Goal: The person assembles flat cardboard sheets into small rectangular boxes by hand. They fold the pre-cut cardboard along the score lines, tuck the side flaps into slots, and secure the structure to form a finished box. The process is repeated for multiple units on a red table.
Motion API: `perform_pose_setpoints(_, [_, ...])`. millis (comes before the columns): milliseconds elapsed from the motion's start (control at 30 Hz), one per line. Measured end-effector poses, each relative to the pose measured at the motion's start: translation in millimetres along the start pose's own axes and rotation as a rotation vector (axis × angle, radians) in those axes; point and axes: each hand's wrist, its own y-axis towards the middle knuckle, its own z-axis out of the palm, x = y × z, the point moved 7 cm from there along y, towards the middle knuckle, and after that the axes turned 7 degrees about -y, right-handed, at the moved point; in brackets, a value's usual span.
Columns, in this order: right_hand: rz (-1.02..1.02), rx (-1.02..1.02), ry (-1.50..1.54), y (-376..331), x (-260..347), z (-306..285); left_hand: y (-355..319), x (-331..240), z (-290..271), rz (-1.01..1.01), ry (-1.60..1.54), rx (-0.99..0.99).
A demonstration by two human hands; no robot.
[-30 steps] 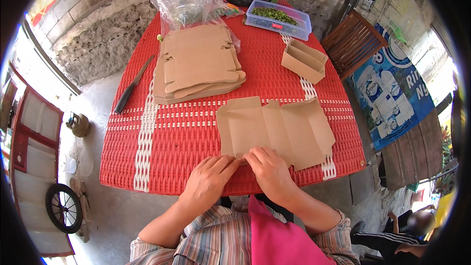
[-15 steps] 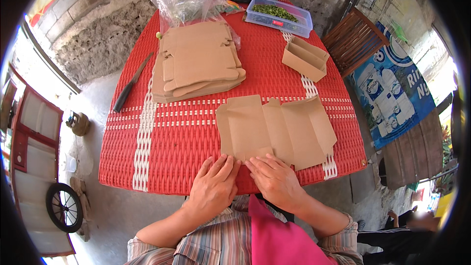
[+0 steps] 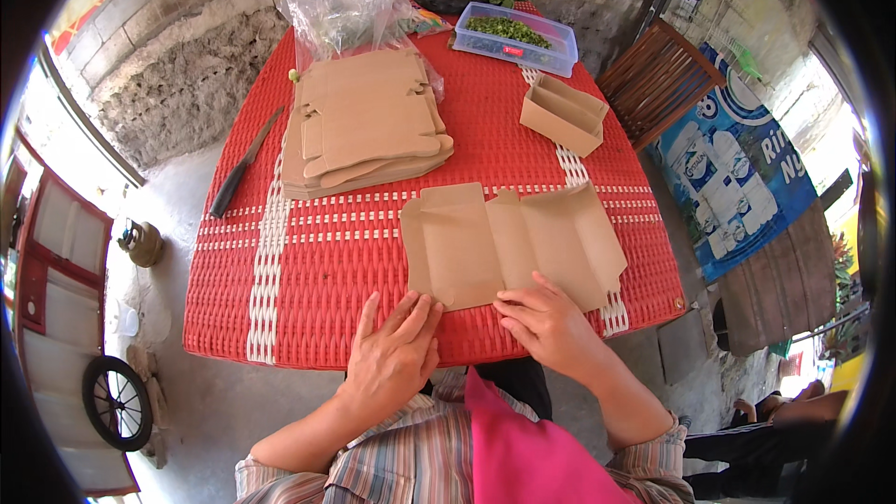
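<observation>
A flat, creased brown cardboard box blank (image 3: pixel 457 247) lies unfolded near the table's front edge, its right panels slightly raised. My left hand (image 3: pixel 397 350) has its fingers stretched out and somewhat apart, the tips touching the blank's near left corner. Over the blank's near edge, about its middle, rests my right hand (image 3: pixel 551 322), its fingers lightly bent, spread and lying on the cardboard. Its thumb is mostly hidden. Beyond the blank stands a folded cardboard box (image 3: pixel 565 121) with a divider. To the left is a stack of flat box blanks (image 3: pixel 369 117).
A red woven table cover (image 3: pixel 345 289) with white bands lies under everything. A knife (image 3: pixel 245 168) with a black handle lies at the left. At the back are a clear plastic bag (image 3: pixel 341 9) and a plastic tub (image 3: pixel 551 58) of chopped greens. A wooden chair (image 3: pixel 663 79) stands at the right.
My hands have moved apart, the right one shifting right along the blank's near edge. The small flap raised between my fingers no longer shows. The whole view has shifted slightly.
</observation>
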Motion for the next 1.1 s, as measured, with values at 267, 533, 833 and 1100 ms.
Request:
perform_pose_setpoints(267, [0.013, 0.1, -0.008, -14.0, -9.1, -16.8, -16.3, 30.1, -26.7, -0.067, -0.003, -0.051])
perform_pose_setpoints(533, [0.023, 0.1, 0.058, -17.1, -0.4, -5.1, -12.8, 4.2, -36.4, -0.099, 0.098, -0.272])
perform_pose_setpoints(833, [-0.029, 0.109, 0.059, -5.6, -10.7, -19.4, 48.8, -0.4, -10.3, 0.052, -0.092, -0.224])
perform_pose_setpoints(1100, [-0.211, 0.018, -0.13, 7.3, 18.1, -5.8, 29.1, 40.0, -45.0, 0.013, -0.149, -0.096])
